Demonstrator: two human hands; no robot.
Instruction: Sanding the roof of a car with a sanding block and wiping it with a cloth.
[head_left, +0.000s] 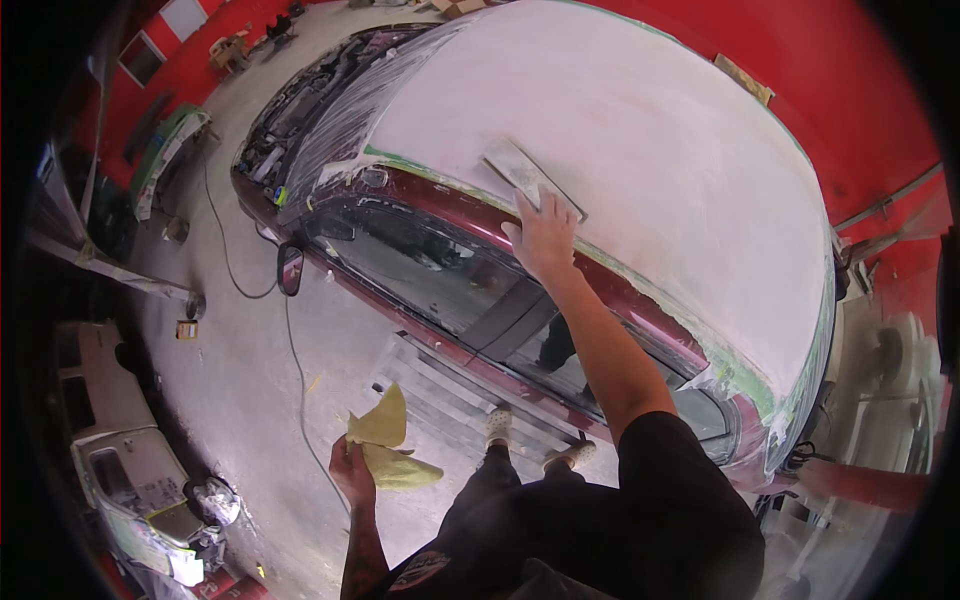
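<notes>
My right arm stretches over the side of a dark red car (640, 330) to its roof (620, 150), which is coated pale and dusty white. There my right hand (546, 238) grips the near end of a long, flat sanding block (522, 172) lying on the roof near its edge. Down by my left side, my left hand (350, 470) is closed on a yellow folded sheet (395, 466) that hangs in creased flaps. Whether that sheet is cloth or paper I cannot tell. Green masking tape (425, 171) runs along the roof's edge.
Below the car's side is a grey slatted platform (430, 385), where my feet are. A cable (296, 350) crosses the floor. The side mirror (290, 268) sticks out. At left stand a lift arm (120, 268) and a pale van (130, 450). Clear film (345, 130) covers the windscreen.
</notes>
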